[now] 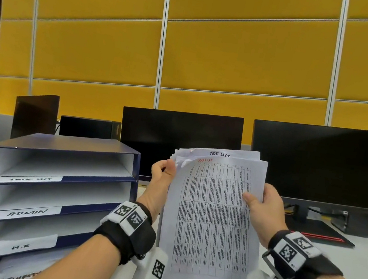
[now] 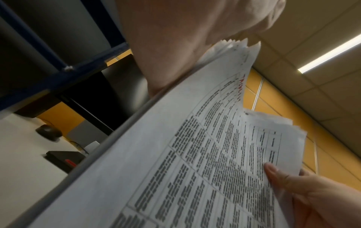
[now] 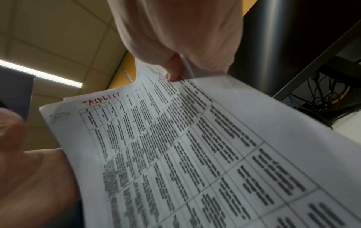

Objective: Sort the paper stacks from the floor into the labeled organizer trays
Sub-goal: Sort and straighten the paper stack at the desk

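Observation:
A stack of white printed sheets [image 1: 212,214] stands upright in front of me, its top sheet a table headed "TASKLIST" in red [image 3: 101,99]. My left hand [image 1: 162,174] pinches the stack's upper left edge, thumb and fingers curled at the corner. My right hand [image 1: 261,204] grips the right edge, thumb on the front and fingers behind. The blue organizer [image 1: 64,146] stands to the left of the stack. Its trays carry the labels "TASK LIST" [image 1: 31,179], "ADMIN" [image 1: 26,213] and "H.R" [image 1: 21,246]; a lower label is cut off.
Two dark monitors [image 1: 178,138] [image 1: 321,163] stand behind the stack on the white desk [image 1: 365,257]. A black pad with a red edge [image 1: 321,232] lies under the right monitor. A small black box [image 1: 90,128] sits behind the organizer. Yellow wall panels rise behind.

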Available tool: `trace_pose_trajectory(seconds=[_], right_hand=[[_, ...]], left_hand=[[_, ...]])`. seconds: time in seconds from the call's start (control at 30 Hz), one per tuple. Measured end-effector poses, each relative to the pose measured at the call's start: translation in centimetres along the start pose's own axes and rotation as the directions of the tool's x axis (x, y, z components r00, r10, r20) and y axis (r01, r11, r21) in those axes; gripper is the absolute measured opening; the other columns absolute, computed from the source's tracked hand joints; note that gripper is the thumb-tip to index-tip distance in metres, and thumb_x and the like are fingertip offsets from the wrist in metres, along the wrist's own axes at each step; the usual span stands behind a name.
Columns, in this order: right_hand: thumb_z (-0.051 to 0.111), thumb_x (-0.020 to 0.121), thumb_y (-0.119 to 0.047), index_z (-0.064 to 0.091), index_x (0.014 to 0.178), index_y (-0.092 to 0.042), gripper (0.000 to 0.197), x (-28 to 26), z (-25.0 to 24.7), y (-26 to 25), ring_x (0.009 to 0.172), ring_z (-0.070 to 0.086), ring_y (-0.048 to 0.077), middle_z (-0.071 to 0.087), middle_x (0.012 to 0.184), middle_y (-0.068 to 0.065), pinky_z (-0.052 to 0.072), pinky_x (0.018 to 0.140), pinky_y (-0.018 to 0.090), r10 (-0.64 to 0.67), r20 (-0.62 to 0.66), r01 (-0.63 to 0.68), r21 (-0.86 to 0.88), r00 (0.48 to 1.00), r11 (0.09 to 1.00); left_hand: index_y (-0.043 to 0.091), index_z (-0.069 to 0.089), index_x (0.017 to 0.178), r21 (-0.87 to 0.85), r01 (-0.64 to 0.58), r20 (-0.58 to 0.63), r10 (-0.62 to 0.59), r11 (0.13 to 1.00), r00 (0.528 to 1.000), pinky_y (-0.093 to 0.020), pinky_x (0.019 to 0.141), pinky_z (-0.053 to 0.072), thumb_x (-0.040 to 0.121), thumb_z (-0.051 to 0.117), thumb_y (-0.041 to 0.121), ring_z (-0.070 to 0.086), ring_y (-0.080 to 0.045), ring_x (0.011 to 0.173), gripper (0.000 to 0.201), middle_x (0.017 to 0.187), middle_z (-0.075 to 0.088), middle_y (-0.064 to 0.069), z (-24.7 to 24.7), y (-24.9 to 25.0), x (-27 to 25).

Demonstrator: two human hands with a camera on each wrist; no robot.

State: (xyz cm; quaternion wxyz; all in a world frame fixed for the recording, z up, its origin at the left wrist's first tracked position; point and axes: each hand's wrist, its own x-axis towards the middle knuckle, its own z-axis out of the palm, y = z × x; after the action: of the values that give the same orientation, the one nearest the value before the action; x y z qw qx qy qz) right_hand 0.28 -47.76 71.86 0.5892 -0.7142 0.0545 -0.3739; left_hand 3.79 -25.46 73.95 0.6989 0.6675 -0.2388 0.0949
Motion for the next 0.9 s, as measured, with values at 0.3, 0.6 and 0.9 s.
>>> trace_pose_trajectory(seconds=[0.3,0.6,0.9], right_hand=[[0.063,0.088,-0.008,0.029,0.132,-0.024,0.058,-1.1,0.9,-0.8,0.092,0.056,0.004,0.053,0.114,-0.004,0.046,0.064,0.019,-0.035,0.177,0.032,0.021,0.984,0.999],[0.058,0.09,-0.003,0.035,0.129,-0.026,0.051,-0.9,1.1,-1.6,0.094,0.057,0.002,0.054,0.106,-0.015,0.047,0.063,0.016,-0.093,0.271,0.093,0.012,0.958,0.996],[0.054,0.091,0.001,0.043,0.122,-0.029,0.044,-0.9,1.3,-1.9,0.094,0.058,0.005,0.055,0.107,-0.013,0.049,0.055,0.015,-0.12,0.276,0.137,-0.044,0.954,0.99]], left_hand=[[0.025,0.03,0.118,0.14,-0.048,-0.166,0.072,0.989,0.984,-0.022,0.066,0.051,0.086,0.068,0.029,0.061,-0.011,0.092,0.049,0.11,0.056,-0.001,-0.2,-1.1,0.6],[0.025,0.031,0.118,0.14,-0.145,-0.201,0.172,0.979,0.964,-0.008,0.048,0.047,0.088,0.066,0.022,0.058,-0.005,0.081,0.046,0.1,0.051,0.006,0.1,-0.5,0.5],[0.035,0.034,0.125,0.441,-0.307,-0.149,0.406,0.843,0.902,-0.025,0.077,0.043,0.1,0.043,0.022,0.055,-0.012,0.098,0.03,0.118,0.049,0.004,-0.6,-0.7,0.8]])
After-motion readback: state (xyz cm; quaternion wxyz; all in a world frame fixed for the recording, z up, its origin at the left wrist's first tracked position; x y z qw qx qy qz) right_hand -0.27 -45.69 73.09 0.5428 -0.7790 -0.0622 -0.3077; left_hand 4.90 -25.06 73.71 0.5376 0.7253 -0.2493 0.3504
